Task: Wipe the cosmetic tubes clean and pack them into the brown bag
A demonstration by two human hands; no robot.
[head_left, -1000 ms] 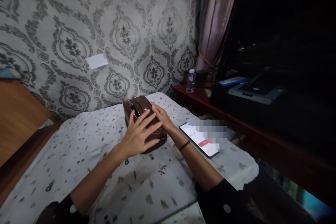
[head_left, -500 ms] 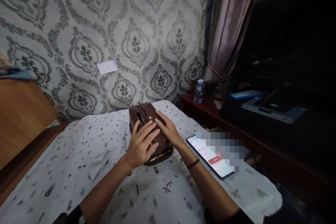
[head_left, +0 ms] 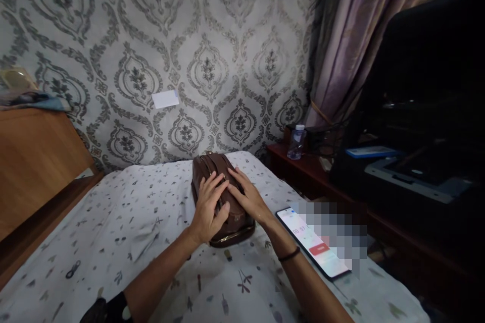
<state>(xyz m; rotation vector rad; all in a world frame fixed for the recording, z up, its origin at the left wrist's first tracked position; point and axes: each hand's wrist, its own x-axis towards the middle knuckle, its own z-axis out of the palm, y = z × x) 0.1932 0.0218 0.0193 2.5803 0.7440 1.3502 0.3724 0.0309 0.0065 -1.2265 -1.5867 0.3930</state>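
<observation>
A brown leather bag (head_left: 237,213) with gold-coloured zips lies on the white patterned bed sheet, its top face up. My left hand (head_left: 209,208) rests on the bag's left and middle part, fingers stretched out and slightly spread. On the right side of the bag lies my right hand (head_left: 250,197), fingers extended and the thumb reaching across toward the left fingertips. Both hands touch the leather without gripping around it. The fingers partly cover the bag's upper pocket and zip.
To the right on the bed lies a phone (head_left: 318,247) with a lit screen, partly pixelated. A plastic bottle (head_left: 296,142) stands on the dark red table (head_left: 278,152) beyond it. A wooden headboard (head_left: 41,161) is at the left, with the patterned wall (head_left: 206,126) behind the bed.
The view has shifted, so everything sits further right and lower. My left fingers have moved inward over the bag, closer to my right hand; the dark zip gap seen before is no longer visible.
</observation>
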